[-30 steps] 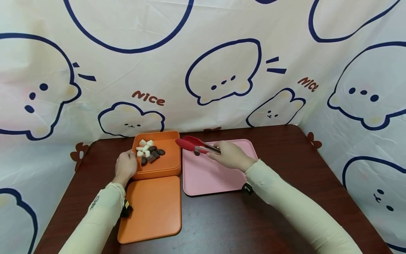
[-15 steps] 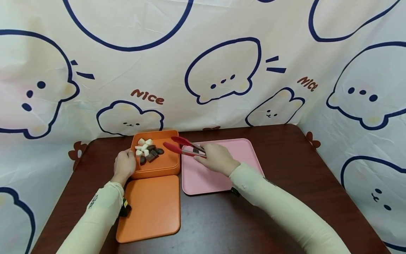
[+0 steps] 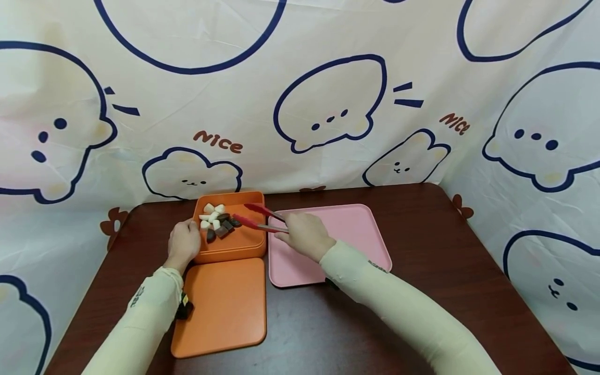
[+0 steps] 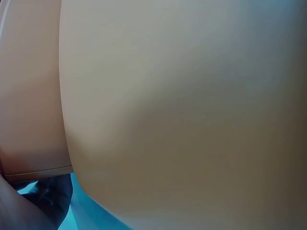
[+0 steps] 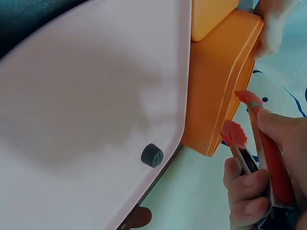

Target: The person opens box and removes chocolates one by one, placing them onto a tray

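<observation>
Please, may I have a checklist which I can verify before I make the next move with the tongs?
1. Box held steady: ok, the left hand grips the side of the orange box.
2. Lid out of the way: ok, the orange lid lies flat in front of the box.
3. Tongs ready: ok, the right hand holds the red tongs with their tips apart.
4. Piece gripped: not ok, nothing is between the tips.
5. Tips touching the dark pieces: cannot tell, they only overlap in the head view.
6. Space on the pink tray: ok, one dark piece sits near a corner.
</observation>
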Action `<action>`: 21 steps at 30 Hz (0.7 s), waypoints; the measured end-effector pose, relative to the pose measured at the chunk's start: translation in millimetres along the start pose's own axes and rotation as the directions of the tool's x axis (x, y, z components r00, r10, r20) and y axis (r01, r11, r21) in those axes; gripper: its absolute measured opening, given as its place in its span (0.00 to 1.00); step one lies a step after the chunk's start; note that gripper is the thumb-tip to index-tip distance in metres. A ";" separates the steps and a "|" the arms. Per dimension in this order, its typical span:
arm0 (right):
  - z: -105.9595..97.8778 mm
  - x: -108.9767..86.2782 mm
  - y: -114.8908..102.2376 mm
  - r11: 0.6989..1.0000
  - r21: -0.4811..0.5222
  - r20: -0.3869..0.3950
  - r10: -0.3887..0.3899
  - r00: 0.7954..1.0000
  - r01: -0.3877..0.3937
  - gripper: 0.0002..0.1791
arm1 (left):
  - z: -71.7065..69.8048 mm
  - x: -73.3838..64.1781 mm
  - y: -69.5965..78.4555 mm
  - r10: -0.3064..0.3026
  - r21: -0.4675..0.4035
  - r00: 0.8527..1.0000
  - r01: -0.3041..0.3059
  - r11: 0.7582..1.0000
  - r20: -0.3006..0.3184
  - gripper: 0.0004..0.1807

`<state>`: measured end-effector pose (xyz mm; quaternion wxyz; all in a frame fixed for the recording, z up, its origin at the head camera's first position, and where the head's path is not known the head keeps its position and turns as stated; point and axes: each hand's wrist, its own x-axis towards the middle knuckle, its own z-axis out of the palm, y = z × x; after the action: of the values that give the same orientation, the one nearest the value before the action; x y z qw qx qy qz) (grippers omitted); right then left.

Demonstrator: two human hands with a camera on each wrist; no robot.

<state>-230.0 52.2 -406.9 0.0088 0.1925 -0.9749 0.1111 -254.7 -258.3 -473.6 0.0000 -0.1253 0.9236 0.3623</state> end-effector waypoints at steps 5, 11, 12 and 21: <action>1.6 2.3 -9.3 0.997 -0.069 -0.038 -0.022 0.999 0.020 0.23 | -0.1 -0.3 0.6 0.008 0.007 1.000 -0.008 1.000 -0.013 0.24; 9.6 7.2 -18.3 0.974 -0.222 -0.096 -0.074 0.993 0.051 0.18 | -1.1 -0.4 -0.5 0.011 0.004 1.000 -0.011 1.000 -0.005 0.24; 11.0 8.0 -19.5 0.968 -0.245 -0.106 -0.084 0.991 0.056 0.18 | -1.1 -0.7 -0.3 0.011 0.002 1.000 -0.011 1.000 -0.004 0.24; 18.6 9.8 -29.1 0.935 -0.349 -0.125 -0.120 0.985 0.070 0.22 | -0.2 0.9 0.5 -0.001 0.002 1.000 0.001 1.000 0.008 0.24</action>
<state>-227.6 18.2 -418.2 0.1179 0.2264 -0.9657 -0.0475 -255.6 -258.3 -473.2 0.0042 -0.1244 0.9239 0.3617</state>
